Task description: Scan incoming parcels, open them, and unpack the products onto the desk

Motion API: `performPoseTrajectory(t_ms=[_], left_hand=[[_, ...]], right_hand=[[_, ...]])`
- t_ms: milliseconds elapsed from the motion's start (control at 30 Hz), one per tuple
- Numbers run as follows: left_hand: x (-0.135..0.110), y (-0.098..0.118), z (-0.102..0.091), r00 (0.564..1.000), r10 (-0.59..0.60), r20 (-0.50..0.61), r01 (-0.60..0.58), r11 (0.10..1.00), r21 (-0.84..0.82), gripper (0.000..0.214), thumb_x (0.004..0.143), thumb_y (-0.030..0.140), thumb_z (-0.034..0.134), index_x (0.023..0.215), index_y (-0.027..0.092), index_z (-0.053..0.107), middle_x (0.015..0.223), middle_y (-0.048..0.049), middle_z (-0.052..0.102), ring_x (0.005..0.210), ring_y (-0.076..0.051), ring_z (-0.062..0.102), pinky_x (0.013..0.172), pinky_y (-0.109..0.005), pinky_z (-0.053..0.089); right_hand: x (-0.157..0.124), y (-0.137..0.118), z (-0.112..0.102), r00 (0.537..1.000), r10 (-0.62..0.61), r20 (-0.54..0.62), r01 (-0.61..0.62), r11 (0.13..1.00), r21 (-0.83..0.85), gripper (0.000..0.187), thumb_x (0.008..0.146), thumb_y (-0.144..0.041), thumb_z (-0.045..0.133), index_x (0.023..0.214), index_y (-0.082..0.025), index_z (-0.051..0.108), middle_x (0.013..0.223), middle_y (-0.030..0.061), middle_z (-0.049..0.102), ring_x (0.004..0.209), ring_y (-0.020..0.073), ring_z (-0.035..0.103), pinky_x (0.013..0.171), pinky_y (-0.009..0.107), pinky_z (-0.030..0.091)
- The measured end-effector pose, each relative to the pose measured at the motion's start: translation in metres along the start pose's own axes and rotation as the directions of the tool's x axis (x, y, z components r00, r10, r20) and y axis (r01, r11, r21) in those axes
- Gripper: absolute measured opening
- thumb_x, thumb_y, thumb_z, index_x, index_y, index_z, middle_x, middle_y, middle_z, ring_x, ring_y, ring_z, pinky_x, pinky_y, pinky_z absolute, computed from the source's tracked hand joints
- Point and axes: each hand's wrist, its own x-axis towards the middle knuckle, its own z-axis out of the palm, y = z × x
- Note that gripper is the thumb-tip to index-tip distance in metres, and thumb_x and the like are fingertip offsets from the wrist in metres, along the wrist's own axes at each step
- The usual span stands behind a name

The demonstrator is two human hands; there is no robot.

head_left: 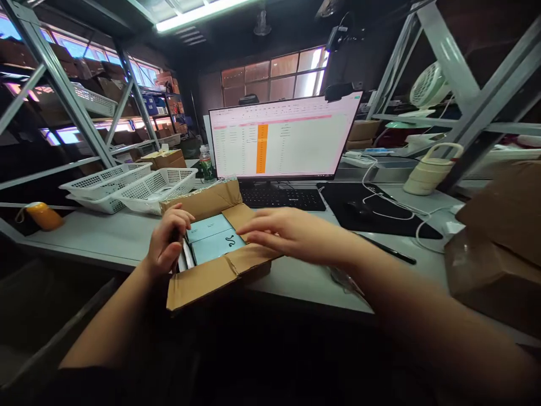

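An opened cardboard box sits at the table's front edge with its flaps folded out. Inside lie light blue boxes, one with a black squiggle on its top, and something white and thin stands along the left side. My left hand is at the left side of the cardboard box, fingers bent and thumb apart, with nothing visible in it. From the right, my right hand reaches over the right flap, its fingers stretched out with the tips close to the blue boxes; whether they touch is unclear.
Behind the box are a black keyboard and a monitor showing a spreadsheet. White plastic baskets and a bottle stand at the left. To the right lie a mouse, cables and a large brown carton.
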Motion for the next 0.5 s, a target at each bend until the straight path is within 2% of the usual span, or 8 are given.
performPoseTrajectory(t_ms=[67,133,200,233,333,400,467,500], left_hand=[[-0.014,0.003,0.008,0.937,0.049,-0.346,-0.041,0.999,0.031,0.042,0.097,0.065,0.044,0.088,0.024,0.047,0.078,-0.0011,0.053,0.090,-0.026,0.063,0.112,-0.058,0.040],[-0.033,0.010,0.014,0.804,0.111,-0.584,-0.049,0.991,0.122,0.045,0.095,0.069,0.039,0.086,0.025,0.043,0.074,0.0003,0.048,0.090,-0.027,0.063,0.111,-0.062,0.041],[-0.056,0.015,0.017,0.684,0.148,-0.714,-0.002,0.979,0.202,0.047,0.094,0.072,0.037,0.087,0.026,0.040,0.074,0.0009,0.047,0.089,-0.027,0.063,0.112,-0.065,0.040],[-0.069,0.016,0.017,0.661,0.143,-0.737,0.035,0.975,0.221,0.047,0.093,0.073,0.039,0.089,0.026,0.040,0.075,0.0010,0.049,0.089,-0.027,0.064,0.113,-0.066,0.039],[-0.107,0.010,0.019,0.742,0.039,-0.670,0.167,0.956,0.240,0.037,0.095,0.062,0.051,0.100,0.026,0.047,0.090,-0.0010,0.058,0.100,-0.027,0.066,0.110,-0.065,0.042],[-0.129,0.003,0.024,0.781,-0.002,-0.625,0.224,0.934,0.277,0.027,0.096,0.048,0.057,0.111,0.025,0.053,0.105,-0.0041,0.059,0.116,-0.031,0.064,0.107,-0.062,0.047],[-0.147,-0.004,0.034,0.776,0.005,-0.631,0.238,0.924,0.300,0.027,0.097,0.042,0.059,0.119,0.026,0.055,0.116,-0.0063,0.056,0.129,-0.034,0.057,0.109,-0.063,0.046],[-0.155,-0.007,0.040,0.777,-0.020,-0.630,0.258,0.922,0.289,0.031,0.098,0.044,0.057,0.124,0.028,0.053,0.121,-0.0070,0.053,0.134,-0.034,0.052,0.113,-0.064,0.042]], right_hand=[[0.032,0.008,-0.011,0.981,-0.058,0.184,0.067,0.997,-0.041,0.030,0.104,-0.033,0.053,0.104,-0.023,0.080,0.114,0.0070,0.074,0.112,0.0211,0.065,0.096,0.033,0.048],[0.052,0.013,-0.007,0.948,-0.088,0.305,0.115,0.991,-0.070,0.030,0.102,-0.033,0.055,0.092,-0.022,0.080,0.112,0.0088,0.073,0.123,0.0243,0.059,0.105,0.037,0.043],[0.057,0.015,0.002,0.946,-0.069,0.317,0.104,0.990,-0.096,0.028,0.099,-0.041,0.061,0.092,-0.020,0.077,0.119,0.0116,0.070,0.131,0.0284,0.053,0.107,0.041,0.043],[0.054,0.016,0.006,0.960,-0.034,0.279,0.069,0.991,-0.118,0.029,0.095,-0.047,0.065,0.095,-0.019,0.075,0.125,0.0134,0.067,0.133,0.0308,0.052,0.105,0.042,0.044],[0.036,0.022,0.009,0.987,0.114,0.112,-0.101,0.987,-0.122,0.028,0.085,-0.042,0.071,0.101,-0.020,0.066,0.129,0.0139,0.064,0.115,0.0310,0.062,0.092,0.040,0.051],[0.024,0.033,0.009,0.973,0.228,-0.028,-0.227,0.973,0.041,0.023,0.083,-0.028,0.064,0.105,-0.022,0.063,0.118,0.0081,0.068,0.096,0.0247,0.065,0.084,0.037,0.052],[0.013,0.048,0.016,0.884,0.416,-0.213,-0.324,0.875,0.360,0.030,0.082,-0.024,0.060,0.111,-0.025,0.064,0.113,0.0039,0.069,0.089,0.0208,0.063,0.077,0.033,0.052],[0.008,0.056,0.025,0.786,0.551,-0.282,-0.332,0.759,0.560,0.033,0.080,-0.025,0.061,0.113,-0.026,0.065,0.112,0.0028,0.070,0.088,0.0200,0.063,0.073,0.031,0.052]])
